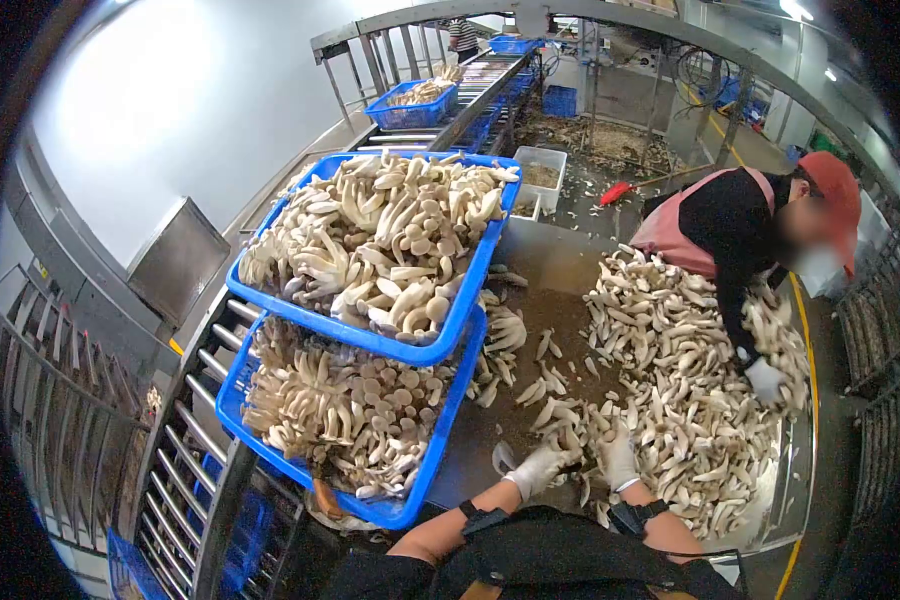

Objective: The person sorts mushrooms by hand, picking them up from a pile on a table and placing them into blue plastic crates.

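Observation:
My left hand point(538, 470), in a white glove, is closed round a mushroom cluster point(562, 422) just above the metal table. Close beside it, my right hand point(618, 458), also gloved, is closed on mushrooms at the near-left edge of the big mushroom pile point(685, 400). Some of my fingers are hidden by the stems. To the left, an upper blue crate point(355, 335) heaped with mushrooms rests partly over a lower blue crate point(410, 510), also full. More loose clusters point(500, 340) lie against the crates' right side.
A co-worker point(730, 220) in a red cap leans over the pile from the right, one gloved hand point(766, 380) in it. The roller conveyor point(185, 450) runs under the crates to another blue crate point(410, 115) farther back. White bins point(542, 165) stand beyond the metal table point(550, 260).

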Demonstrator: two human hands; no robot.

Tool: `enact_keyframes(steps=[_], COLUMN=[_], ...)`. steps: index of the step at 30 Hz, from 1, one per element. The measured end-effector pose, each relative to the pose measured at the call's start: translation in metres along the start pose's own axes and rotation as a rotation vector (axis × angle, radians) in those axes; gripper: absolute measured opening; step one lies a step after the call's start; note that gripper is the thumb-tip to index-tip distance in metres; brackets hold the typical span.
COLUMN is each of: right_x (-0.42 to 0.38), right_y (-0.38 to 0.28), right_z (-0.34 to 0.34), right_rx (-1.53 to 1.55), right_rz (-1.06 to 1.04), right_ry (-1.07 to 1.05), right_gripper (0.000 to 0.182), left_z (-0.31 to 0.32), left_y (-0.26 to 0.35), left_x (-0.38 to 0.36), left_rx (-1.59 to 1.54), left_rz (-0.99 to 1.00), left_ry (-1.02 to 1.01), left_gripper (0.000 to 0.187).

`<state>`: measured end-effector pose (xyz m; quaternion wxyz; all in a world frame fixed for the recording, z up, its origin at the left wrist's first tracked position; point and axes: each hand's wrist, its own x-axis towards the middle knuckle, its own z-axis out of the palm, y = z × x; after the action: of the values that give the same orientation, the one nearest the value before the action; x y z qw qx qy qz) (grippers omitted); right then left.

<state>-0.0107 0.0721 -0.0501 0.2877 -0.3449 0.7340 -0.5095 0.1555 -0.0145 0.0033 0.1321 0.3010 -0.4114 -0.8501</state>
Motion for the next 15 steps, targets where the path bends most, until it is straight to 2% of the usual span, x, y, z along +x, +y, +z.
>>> enact_keyframes(steps=[1, 2, 3, 5, 7, 8, 9, 10, 11, 12, 13, 15], right_x=[-0.001, -0.011, -0.024, -0.019, -0.021, -0.023, -0.013, -0.01, -0.007, -0.005, -0.005, -0.004], right_y=[-0.021, -0.042, -0.089, -0.052, -0.073, -0.085, -0.071, -0.056, -0.046, -0.043, -0.039, -0.034], right_z=[-0.001, -0.004, -0.006, 0.009, 0.005, 0.003, 0.0, -0.001, -0.001, 0.0, 0.002, -0.003], right_rx=[-0.142, -0.227, -0.315, 0.191, 0.363, 0.447, 0.568, 0.547, 0.526, 0.505, 0.253, 0.215], right_rz=[-0.054, 0.008, 0.066, 0.115, 0.283, 0.368, 0.383, 0.428, 0.473, 0.518, 0.55, 0.403], right_ry=[-0.041, -0.087, -0.138, -0.226, -0.235, -0.228, -0.185, -0.2, -0.215, -0.231, -0.342, -0.438], right_gripper=[0.056, 0.059, 0.061, 0.062, 0.048, 0.041, 0.04, 0.039, 0.038, 0.037, 0.038, 0.037], left_z=[0.012, 0.019, -0.004, -0.03, -0.038, -0.049, -0.049, -0.041, -0.012, -0.016, -0.025, -0.05], left_y=[0.011, 0.017, -0.006, -0.039, -0.058, -0.07, -0.048, -0.026, 0.036, 0.027, 0.008, -0.05], left_x=[-0.01, -0.016, 0.009, 0.037, 0.044, 0.045, 0.031, 0.021, -0.011, -0.007, 0.004, 0.034], left_rx=[-0.051, -0.102, 0.119, 0.374, 0.378, 0.452, 0.527, 0.121, -0.334, 0.017, 0.363, 0.478], left_rz=[0.017, 0.032, -0.29, -0.147, -0.028, 0.139, 0.312, -0.099, -0.435, -0.227, -0.012, 0.132], left_ry=[0.016, 0.033, 0.174, -0.009, -0.111, -0.121, -0.129, -0.044, 0.213, 0.052, -0.11, -0.266], left_gripper=[0.028, 0.025, 0.02, 0.036, 0.048, 0.047, 0.046, 0.047, 0.047, 0.048, 0.049, 0.036])
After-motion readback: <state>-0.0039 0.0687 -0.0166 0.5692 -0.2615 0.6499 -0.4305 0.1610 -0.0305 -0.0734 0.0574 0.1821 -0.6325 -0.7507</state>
